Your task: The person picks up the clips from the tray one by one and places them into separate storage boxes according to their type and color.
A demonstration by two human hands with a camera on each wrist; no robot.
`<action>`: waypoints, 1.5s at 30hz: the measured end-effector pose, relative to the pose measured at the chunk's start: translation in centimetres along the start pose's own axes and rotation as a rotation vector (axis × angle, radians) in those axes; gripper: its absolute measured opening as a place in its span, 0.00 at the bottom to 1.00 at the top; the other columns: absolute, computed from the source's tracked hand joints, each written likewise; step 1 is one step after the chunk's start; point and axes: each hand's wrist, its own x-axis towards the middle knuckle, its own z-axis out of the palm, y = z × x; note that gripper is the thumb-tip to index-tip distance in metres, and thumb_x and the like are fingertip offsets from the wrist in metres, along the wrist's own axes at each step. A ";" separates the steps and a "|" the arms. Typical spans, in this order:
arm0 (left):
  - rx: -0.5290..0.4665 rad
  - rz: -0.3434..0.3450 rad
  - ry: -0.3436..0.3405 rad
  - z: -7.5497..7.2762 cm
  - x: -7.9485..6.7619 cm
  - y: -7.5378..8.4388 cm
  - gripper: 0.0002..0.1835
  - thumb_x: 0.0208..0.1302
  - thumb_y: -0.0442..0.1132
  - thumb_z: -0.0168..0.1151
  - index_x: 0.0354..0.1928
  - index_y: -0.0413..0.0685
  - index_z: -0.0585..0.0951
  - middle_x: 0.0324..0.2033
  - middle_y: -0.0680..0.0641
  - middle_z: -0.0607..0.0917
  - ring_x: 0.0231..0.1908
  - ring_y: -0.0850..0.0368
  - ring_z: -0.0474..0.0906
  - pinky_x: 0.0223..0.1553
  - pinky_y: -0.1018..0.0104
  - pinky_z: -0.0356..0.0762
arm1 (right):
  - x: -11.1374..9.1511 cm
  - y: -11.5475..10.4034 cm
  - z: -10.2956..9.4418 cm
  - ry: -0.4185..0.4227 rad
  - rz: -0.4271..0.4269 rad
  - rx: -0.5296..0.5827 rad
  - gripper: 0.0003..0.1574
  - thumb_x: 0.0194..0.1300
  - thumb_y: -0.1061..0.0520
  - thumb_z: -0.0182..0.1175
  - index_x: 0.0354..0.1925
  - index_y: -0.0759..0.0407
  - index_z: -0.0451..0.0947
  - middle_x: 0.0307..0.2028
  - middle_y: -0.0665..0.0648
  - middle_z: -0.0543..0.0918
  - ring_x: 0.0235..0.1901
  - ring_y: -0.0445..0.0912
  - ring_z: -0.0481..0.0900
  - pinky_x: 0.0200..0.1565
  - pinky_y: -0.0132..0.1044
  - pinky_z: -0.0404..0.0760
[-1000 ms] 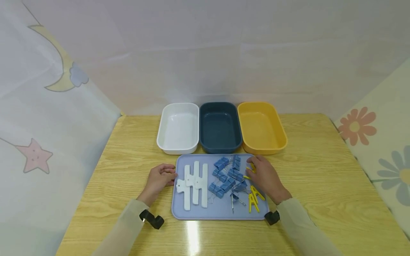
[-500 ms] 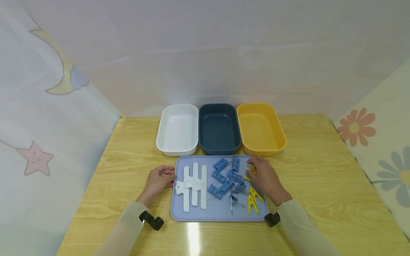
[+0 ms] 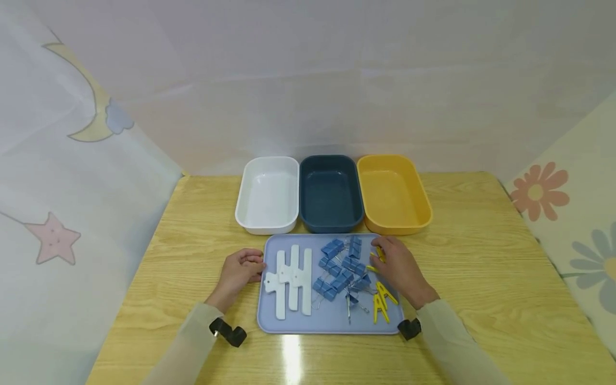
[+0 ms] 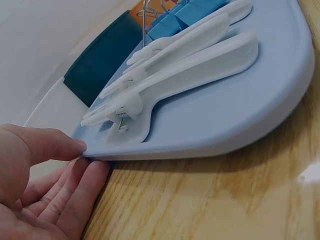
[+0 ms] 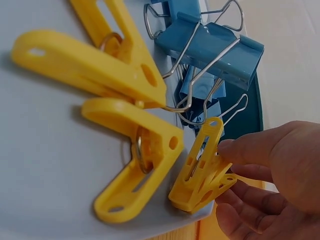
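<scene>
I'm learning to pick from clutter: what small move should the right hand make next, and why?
Probably lift the farthest yellow clothespin straight up: the right hand appears to pinch it, and blue binder clips lie close by, so dragging it sideways might snag them.

I see a tray (image 3: 327, 321), left hand (image 3: 238, 271) at its left edge, right hand (image 3: 400, 266) at a yellow clip (image 3: 380, 254) on its right side.

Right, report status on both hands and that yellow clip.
Left hand grips tray edge. Right hand pinches yellow clip. Blue binder clips close by, possible snag.
</scene>
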 end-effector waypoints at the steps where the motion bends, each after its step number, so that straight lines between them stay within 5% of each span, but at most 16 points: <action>1: 0.000 0.000 -0.001 0.0 0.0 0.0 0.18 0.57 0.31 0.66 0.52 0.43 0.79 0.39 0.46 0.82 0.34 0.58 0.81 0.36 0.63 0.86 | 0.0 0.0 0.0 -0.001 0.002 -0.001 0.21 0.61 0.57 0.65 0.52 0.63 0.76 0.47 0.62 0.79 0.43 0.52 0.74 0.51 0.51 0.79; 10: 0.002 0.009 -0.012 -0.1 -0.1 0.0 0.18 0.59 0.32 0.65 0.52 0.43 0.79 0.40 0.45 0.82 0.35 0.58 0.81 0.37 0.63 0.86 | 0.2 -0.1 -0.3 -0.023 0.047 0.009 0.22 0.62 0.57 0.65 0.53 0.62 0.75 0.50 0.62 0.78 0.45 0.52 0.74 0.54 0.52 0.78; 29: 0.005 0.011 -0.014 -0.1 -0.1 -0.1 0.18 0.59 0.32 0.66 0.52 0.43 0.79 0.40 0.45 0.82 0.36 0.58 0.81 0.38 0.63 0.86 | 0.1 0.0 -0.6 -0.018 0.070 0.011 0.22 0.64 0.55 0.63 0.54 0.62 0.75 0.44 0.59 0.76 0.41 0.51 0.72 0.45 0.44 0.78; 45: 0.023 -0.003 -0.023 -0.2 -0.1 0.0 0.18 0.59 0.34 0.66 0.53 0.44 0.78 0.42 0.45 0.82 0.36 0.58 0.82 0.39 0.63 0.86 | -0.5 -0.4 -1.3 -0.053 0.097 0.041 0.27 0.65 0.54 0.63 0.59 0.62 0.72 0.52 0.62 0.78 0.48 0.54 0.76 0.53 0.51 0.81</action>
